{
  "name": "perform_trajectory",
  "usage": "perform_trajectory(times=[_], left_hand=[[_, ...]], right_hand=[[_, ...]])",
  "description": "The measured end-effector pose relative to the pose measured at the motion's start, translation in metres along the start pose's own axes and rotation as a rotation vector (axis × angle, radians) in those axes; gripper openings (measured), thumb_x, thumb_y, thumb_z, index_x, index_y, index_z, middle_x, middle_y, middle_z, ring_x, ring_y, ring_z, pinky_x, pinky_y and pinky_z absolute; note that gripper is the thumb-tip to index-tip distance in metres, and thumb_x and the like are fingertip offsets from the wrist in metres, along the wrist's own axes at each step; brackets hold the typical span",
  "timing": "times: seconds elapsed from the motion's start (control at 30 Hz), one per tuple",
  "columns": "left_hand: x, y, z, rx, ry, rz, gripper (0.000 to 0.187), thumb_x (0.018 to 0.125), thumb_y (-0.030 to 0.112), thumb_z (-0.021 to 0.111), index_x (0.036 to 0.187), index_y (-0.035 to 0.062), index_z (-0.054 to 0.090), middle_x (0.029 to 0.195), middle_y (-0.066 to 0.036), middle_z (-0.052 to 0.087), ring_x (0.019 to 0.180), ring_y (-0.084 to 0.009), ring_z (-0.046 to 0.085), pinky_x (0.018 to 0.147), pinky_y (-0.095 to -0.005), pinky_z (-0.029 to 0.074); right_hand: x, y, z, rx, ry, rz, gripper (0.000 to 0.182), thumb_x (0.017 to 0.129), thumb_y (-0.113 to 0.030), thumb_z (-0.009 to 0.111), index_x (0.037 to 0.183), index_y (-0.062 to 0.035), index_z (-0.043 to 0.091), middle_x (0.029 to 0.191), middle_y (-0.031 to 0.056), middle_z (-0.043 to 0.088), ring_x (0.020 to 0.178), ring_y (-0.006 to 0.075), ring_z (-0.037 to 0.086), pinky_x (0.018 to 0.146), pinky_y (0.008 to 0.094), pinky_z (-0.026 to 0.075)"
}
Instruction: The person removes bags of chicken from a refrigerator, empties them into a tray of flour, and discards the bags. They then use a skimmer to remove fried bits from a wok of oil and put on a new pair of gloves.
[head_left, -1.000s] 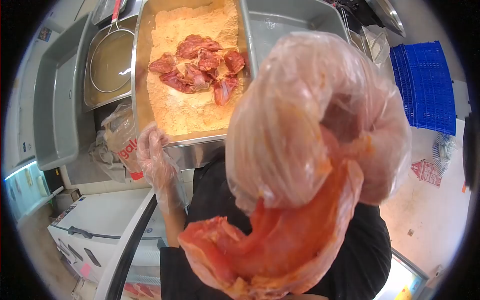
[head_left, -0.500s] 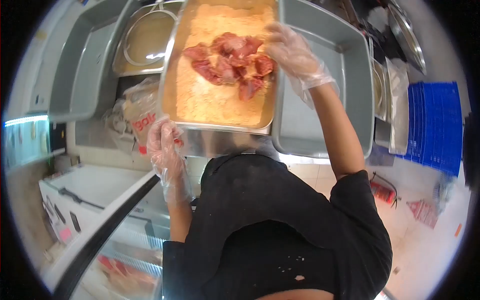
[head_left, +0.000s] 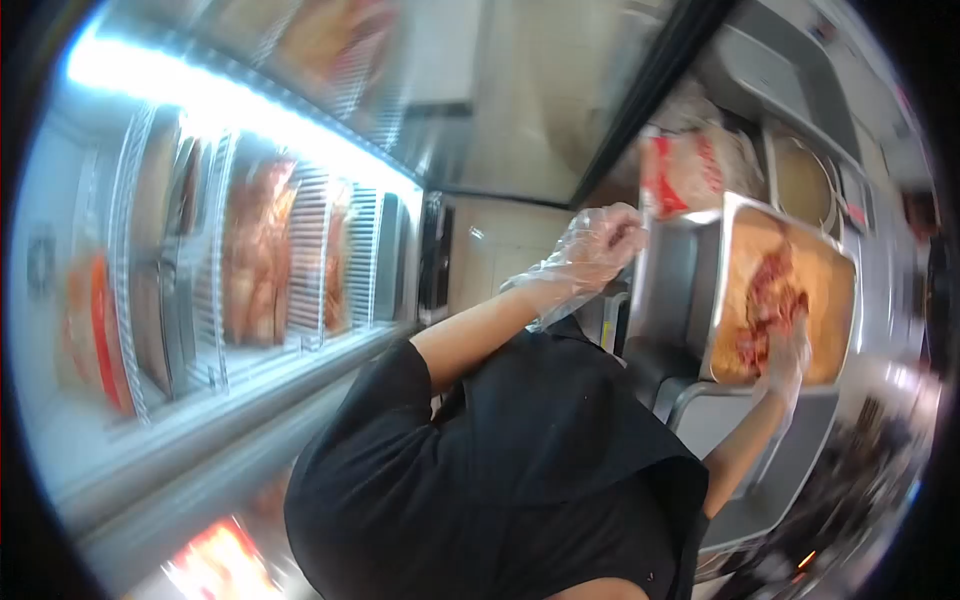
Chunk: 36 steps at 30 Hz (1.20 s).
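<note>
My left hand (head_left: pixel 605 245), in a clear plastic glove, is raised beside the front edge of the counter. Its fingers are curled, and nothing shows in them. My right hand (head_left: pixel 790 358), gloved too, reaches into a metal tray (head_left: pixel 722 290) of orange-tan flour (head_left: pixel 815 265). Its fingers look stretched out at the edge of the raw red meat (head_left: pixel 768 300), though blur softens their outline. The meat pieces lie in a heap on the flour.
Left, a lit refrigerator (head_left: pixel 250 370) stands open, with packed food on wire racks. Its glass door (head_left: pixel 530 90) reaches towards the counter. A plastic bag with red print (head_left: pixel 700 172) and a round strainer (head_left: pixel 803 180) lie beyond the tray. A grey tub (head_left: pixel 690 405) adjoins its near side.
The view has swung left, bringing the open refrigerator into sight and shifting the tray to the right. My right hand has come down to the meat; my left hand is now away from the bag.
</note>
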<state>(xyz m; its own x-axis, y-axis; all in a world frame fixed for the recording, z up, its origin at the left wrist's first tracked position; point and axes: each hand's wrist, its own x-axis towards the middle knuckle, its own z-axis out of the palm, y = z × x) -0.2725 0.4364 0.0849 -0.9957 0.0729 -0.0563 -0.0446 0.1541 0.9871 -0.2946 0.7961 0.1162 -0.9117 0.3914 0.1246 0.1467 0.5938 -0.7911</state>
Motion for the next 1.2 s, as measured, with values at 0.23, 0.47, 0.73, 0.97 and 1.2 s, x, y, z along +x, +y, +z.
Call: perform_trajectory(times=[0.23,0.47,0.73,0.97,1.2], left_hand=[[-0.180,-0.094,-0.065,0.208,0.554,-0.257,0.035,0.094,0.035,0.055,0.109,0.0028,0.057,0.099,-0.009,0.060,0.095,-0.0174,0.055,0.083,-0.0328,0.045],[-0.266,-0.209,-0.135,-0.047,0.988,-0.716,0.033,0.085,0.033,0.061,0.096,0.0013,0.064,0.080,-0.011,0.064,0.076,-0.0197,0.061,0.071,-0.0358,0.048],[-0.274,-0.251,-0.206,-0.063,1.239,-0.606,0.027,0.085,0.029,0.063,0.087,0.0024,0.063,0.067,-0.003,0.059,0.062,-0.0122,0.053,0.057,-0.0301,0.043],[-0.217,-0.316,-0.272,-0.350,1.404,-0.374,0.024,0.088,0.026,0.060,0.088,0.0023,0.059,0.065,-0.001,0.053,0.057,-0.0084,0.048,0.054,-0.0275,0.041],[-0.175,-0.369,-0.321,-0.274,1.250,-0.681,0.033,0.094,0.035,0.046,0.096,0.0049,0.058,0.086,-0.011,0.061,0.077,-0.0229,0.058,0.070,-0.0352,0.045]], right_hand=[[-0.020,-0.013,0.011,0.063,0.252,-0.126,0.048,0.087,-0.022,0.058,0.129,0.0005,0.049,0.124,0.0190,0.054,0.118,0.0270,0.051,0.094,0.0343,0.043],[-0.078,-0.036,0.032,0.034,0.087,-0.192,0.051,0.084,-0.019,0.068,0.128,0.0004,0.051,0.123,0.0152,0.052,0.110,0.0261,0.055,0.090,0.0366,0.048],[-0.133,-0.065,0.073,-0.222,-0.029,-0.592,0.024,0.082,-0.003,0.066,0.105,0.0030,0.061,0.117,0.0167,0.057,0.107,0.0282,0.057,0.087,0.0387,0.047],[-0.194,-0.139,0.183,-0.123,-0.307,-0.630,0.025,0.080,-0.001,0.067,0.104,0.0007,0.062,0.120,0.0184,0.057,0.114,0.0300,0.053,0.094,0.0381,0.044],[-0.214,-0.144,0.241,-0.138,-0.600,-0.668,0.027,0.076,-0.003,0.069,0.102,-0.0012,0.063,0.118,0.0166,0.059,0.112,0.0313,0.056,0.094,0.0396,0.044]])
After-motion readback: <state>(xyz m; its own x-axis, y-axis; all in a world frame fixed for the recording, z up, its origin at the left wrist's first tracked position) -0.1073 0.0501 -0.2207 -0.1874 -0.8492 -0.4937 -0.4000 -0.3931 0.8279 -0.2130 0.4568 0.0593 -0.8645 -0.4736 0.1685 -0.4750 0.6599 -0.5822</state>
